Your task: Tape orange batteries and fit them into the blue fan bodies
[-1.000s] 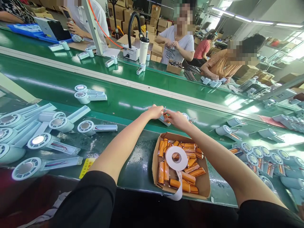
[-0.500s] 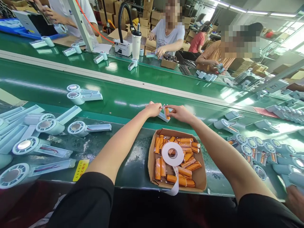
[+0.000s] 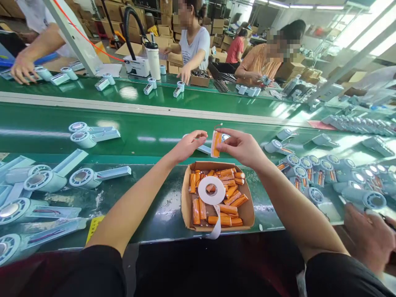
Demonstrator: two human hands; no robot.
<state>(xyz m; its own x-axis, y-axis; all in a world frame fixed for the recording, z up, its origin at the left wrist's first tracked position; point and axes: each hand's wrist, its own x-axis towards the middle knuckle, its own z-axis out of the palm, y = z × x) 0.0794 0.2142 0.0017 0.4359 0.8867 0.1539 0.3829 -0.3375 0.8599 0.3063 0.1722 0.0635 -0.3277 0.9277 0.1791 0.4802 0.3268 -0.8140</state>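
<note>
My right hand [image 3: 243, 146] pinches an orange battery pack [image 3: 215, 144] between thumb and fingers, above the belt's near edge. A white strip runs along the pack's left side, and a thin wire with a small white connector sticks up from its top. To the left is my left hand [image 3: 188, 146], fingers apart and holding nothing. Behind both hands a light blue plastic housing [image 3: 204, 149] lies on the green belt, partly hidden. Just below, a cardboard box [image 3: 185, 206] holds several orange battery packs [image 3: 230, 194], with a white tape roll [image 3: 202, 191] on top.
Light blue housings [image 3: 82, 178] lie at the left, and more housings [image 3: 315, 194] with orange packs stand at the right. Another person's hand [image 3: 368, 235] is at the lower right. Across the green belt [image 3: 139, 119], co-workers handle parts near a white cup [image 3: 153, 60].
The battery pack has come up away from the housing in my right hand. My left hand has let go and moved left. The view has shifted right.
</note>
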